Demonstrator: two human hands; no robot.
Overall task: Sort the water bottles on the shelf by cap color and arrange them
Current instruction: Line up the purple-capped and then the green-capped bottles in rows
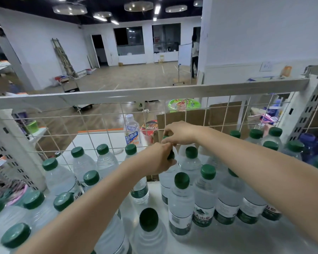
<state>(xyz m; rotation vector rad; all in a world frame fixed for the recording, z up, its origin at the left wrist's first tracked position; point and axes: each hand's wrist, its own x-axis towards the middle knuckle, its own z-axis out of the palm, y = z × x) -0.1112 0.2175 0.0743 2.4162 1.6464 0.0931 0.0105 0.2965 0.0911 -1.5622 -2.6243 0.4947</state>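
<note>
Near the wire grid (99, 129), left hand (159, 158) and right hand (180, 133) each pinch a green-capped bottle's cap (171, 155); full bottles look heavy and slick, so I'd grab the neck.

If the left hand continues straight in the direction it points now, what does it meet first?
Probably the right hand. The left hand, gripping a green-capped bottle at its top, points up and away toward the wire mesh, and the right hand's fingers lie just beyond it. Depth is unclear, so they may already touch.

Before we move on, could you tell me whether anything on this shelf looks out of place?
Yes: one white-capped bottle stands alone behind the wire grid, while the bottles on the near side wear green caps. Nothing looks spilled or toppled.
</note>
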